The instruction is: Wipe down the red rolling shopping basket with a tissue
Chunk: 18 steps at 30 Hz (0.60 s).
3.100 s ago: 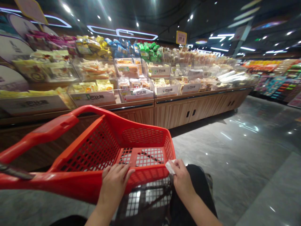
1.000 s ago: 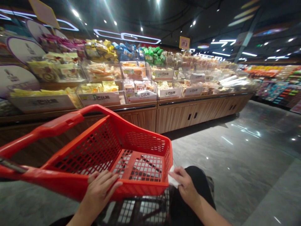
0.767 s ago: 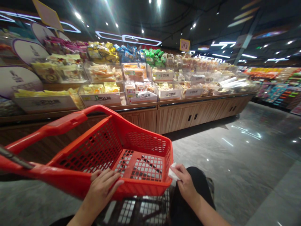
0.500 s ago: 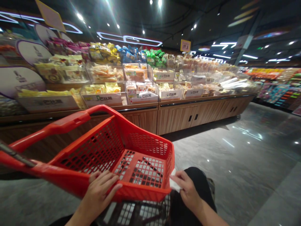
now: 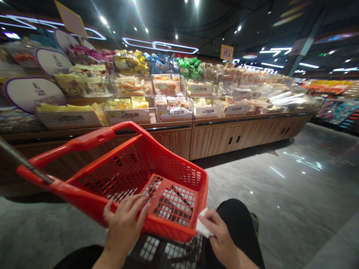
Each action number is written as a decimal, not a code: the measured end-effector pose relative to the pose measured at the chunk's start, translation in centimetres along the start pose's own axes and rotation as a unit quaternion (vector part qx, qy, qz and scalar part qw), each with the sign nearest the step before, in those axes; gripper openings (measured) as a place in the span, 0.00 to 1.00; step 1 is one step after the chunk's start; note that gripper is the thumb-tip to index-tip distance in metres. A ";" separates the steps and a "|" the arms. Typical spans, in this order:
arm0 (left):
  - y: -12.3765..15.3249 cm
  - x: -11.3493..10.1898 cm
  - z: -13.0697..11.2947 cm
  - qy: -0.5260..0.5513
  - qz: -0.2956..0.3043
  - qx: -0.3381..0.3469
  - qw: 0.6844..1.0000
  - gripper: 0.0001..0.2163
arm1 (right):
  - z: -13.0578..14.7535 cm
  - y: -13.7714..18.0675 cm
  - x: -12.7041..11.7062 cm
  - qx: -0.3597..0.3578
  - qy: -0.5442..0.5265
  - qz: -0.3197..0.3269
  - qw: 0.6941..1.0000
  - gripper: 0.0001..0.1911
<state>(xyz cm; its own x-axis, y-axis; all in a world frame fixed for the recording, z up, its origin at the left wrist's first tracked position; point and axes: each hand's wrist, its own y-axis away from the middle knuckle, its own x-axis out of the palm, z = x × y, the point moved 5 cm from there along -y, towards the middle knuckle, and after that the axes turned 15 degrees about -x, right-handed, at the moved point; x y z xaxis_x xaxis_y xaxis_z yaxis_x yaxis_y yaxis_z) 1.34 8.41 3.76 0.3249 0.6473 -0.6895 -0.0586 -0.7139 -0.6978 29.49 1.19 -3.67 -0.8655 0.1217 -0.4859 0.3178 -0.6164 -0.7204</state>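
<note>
A red plastic shopping basket point(image 5: 131, 175) with a mesh wall and a long red handle point(image 5: 84, 140) is tilted in front of me, with nothing inside it. My left hand point(image 5: 123, 222) lies flat over its near rim, fingers stretched out. My right hand point(image 5: 218, 233) pinches a white cloth point(image 5: 202, 226) against the basket's right corner. Below the basket a dark wire rack point(image 5: 165, 252) shows, and my knee in black trousers point(image 5: 238, 220).
A long wooden display counter point(image 5: 224, 136) with clear bins of packaged snacks point(image 5: 168, 102) runs along the left and back. A yellow price sign point(image 5: 226, 52) hangs above. Glossy grey floor point(image 5: 280, 194) stretches right toward colourful shelves point(image 5: 333, 89).
The basket has swung a little to the right and its near rim has dropped lower. My right hand with the cloth has slid down along the right corner. My left hand stays on the rim.
</note>
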 end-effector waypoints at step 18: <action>6.0 0.4 -9.6 0.159 0.123 0.060 0.978 0.11 | -0.3 -2.0 1.9 -0.002 0.052 -0.034 0.998 0.30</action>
<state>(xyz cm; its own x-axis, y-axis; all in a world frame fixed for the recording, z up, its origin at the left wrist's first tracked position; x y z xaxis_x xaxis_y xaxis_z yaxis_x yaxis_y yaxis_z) 10.21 1.82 1.18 0.5639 0.3304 -0.7568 -0.2753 -0.7888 -0.5495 27.26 2.90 -3.28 -0.8407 0.2437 -0.4836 0.2604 -0.6011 -0.7556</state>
